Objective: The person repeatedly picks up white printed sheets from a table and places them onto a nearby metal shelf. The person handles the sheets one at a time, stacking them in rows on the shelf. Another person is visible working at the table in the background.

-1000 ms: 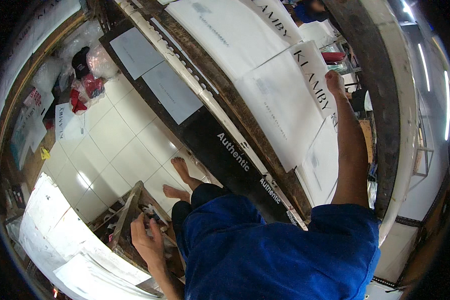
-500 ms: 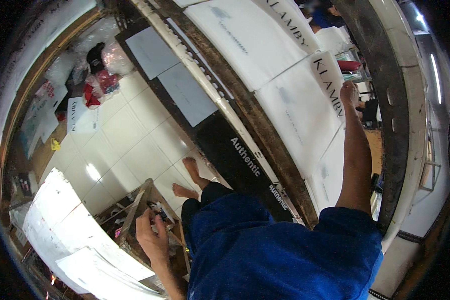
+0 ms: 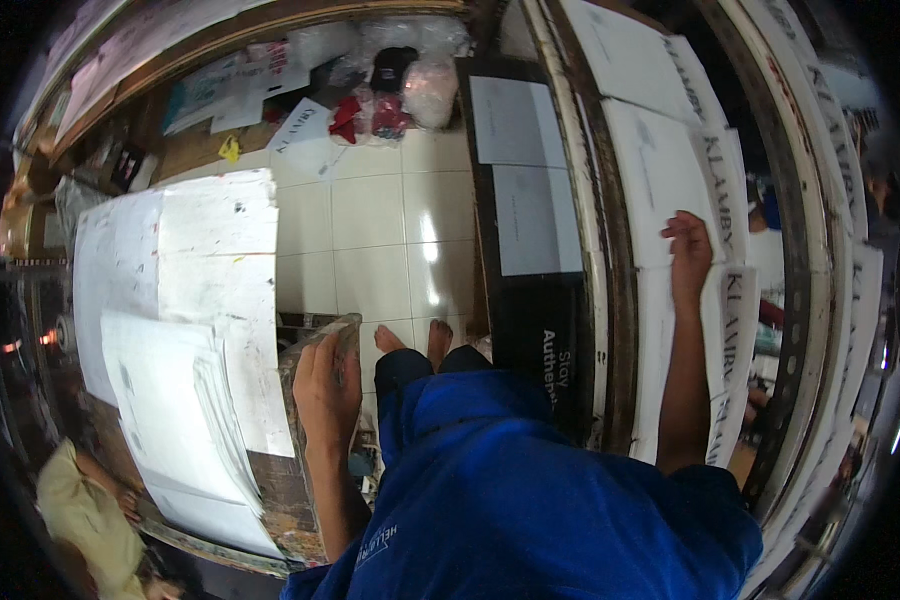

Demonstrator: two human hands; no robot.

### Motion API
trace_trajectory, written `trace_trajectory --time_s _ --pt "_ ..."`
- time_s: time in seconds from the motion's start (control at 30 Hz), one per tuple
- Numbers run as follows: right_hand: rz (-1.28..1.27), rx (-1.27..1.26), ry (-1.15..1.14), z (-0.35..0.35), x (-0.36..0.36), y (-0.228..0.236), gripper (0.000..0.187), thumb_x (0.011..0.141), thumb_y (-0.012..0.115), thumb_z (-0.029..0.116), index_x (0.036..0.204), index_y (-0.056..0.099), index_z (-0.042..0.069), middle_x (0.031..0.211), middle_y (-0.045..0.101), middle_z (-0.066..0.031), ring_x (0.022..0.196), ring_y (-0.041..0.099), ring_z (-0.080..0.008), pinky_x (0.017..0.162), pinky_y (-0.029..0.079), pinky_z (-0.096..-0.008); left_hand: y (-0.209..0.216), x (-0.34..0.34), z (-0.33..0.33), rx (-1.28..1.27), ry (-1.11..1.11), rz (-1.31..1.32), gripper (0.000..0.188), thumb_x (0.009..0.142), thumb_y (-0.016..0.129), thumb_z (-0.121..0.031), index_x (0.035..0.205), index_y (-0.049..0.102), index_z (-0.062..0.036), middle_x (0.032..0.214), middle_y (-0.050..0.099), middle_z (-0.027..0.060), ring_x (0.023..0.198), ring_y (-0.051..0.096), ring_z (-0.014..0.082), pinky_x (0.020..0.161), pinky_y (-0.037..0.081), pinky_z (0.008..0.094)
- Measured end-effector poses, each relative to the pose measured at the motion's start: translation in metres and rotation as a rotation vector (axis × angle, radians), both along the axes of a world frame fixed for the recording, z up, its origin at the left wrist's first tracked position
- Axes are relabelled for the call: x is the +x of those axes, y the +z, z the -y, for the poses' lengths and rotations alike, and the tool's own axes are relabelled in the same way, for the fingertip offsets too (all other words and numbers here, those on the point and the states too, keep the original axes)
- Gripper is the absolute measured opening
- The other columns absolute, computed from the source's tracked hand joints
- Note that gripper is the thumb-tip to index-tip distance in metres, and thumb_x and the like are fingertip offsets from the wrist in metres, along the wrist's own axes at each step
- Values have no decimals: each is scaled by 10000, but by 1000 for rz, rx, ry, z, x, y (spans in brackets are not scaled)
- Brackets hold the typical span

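My left hand (image 3: 327, 385) hangs beside the paint-stained wooden corner of a work table, fingers loosely bent and a little apart, with nothing seen in it. On that table lies a stack of white sheets (image 3: 170, 400). My right arm reaches out to the rack on the right, where white printed sheets (image 3: 650, 185) lie side by side with dark lettering along one edge. Over these sheets my right hand (image 3: 688, 245) is held with its fingers partly curled and apart, and no object shows in it. Whether it touches the sheet is hard to tell.
Plastic-wrapped bundles (image 3: 430, 92) and a dark cap (image 3: 394, 68) lie at the far end of the tiled floor (image 3: 370, 210). A black board (image 3: 530, 320) with two grey sheets runs along the rack. A person in a pale shirt (image 3: 90, 510) is at the lower left.
My view and body have turned left, toward the table with the white stack. My right hand has come away from the lettered far edge of a sheet. A person now shows at lower left.
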State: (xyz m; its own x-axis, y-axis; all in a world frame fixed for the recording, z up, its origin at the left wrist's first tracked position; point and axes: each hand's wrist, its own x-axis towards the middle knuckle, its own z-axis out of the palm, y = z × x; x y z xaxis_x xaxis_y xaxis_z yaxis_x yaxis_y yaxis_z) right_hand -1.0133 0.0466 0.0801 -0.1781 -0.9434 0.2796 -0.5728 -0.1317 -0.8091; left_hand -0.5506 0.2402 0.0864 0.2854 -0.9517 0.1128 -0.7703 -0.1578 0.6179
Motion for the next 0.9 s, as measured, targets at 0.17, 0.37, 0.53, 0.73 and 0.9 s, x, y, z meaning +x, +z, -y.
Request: trace_trajectory --time_s 0.17,0.37,0.53,0.73,0.9 --pt "292 235 489 -1 153 -16 190 910 513 24 1075 607 32 913 630 -54 764 601 -118 687 500 -255 -2 21 -12 -10 153 -40 264 786 635 15 1046 589 18 844 583 164 736 601 303 622 481 379" --pt "59 671 1037 -45 287 -66 201 904 556 143 1040 628 14 863 658 -94 766 608 -126 681 490 -284 -10 57 -15 -92 298 -54 241 804 651 -30 1036 604 17 844 599 147 714 618 271 617 495 364" --pt "48 995 971 -35 272 -228 261 968 519 252 871 576 16 689 524 -22 604 500 -111 552 429 -265 5 92 -3 -90 387 -42 236 807 658 -113 1012 622 -1 876 616 148 785 622 294 658 497 376" --pt "-183 1024 622 -6 206 -260 267 950 541 238 962 599 -22 834 626 -106 715 588 -164 650 494 -315 15 128 14 -193 357 104 255 821 639 -176 1014 620 -10 910 603 141 818 602 331 723 492 404" --pt "-282 1173 542 -2 235 -201 222 944 523 173 1007 565 -35 838 629 -93 729 593 -178 649 490 -316 18 141 8 -164 463 138 249 823 643 -188 1009 616 -25 900 594 130 807 604 321 729 496 402"
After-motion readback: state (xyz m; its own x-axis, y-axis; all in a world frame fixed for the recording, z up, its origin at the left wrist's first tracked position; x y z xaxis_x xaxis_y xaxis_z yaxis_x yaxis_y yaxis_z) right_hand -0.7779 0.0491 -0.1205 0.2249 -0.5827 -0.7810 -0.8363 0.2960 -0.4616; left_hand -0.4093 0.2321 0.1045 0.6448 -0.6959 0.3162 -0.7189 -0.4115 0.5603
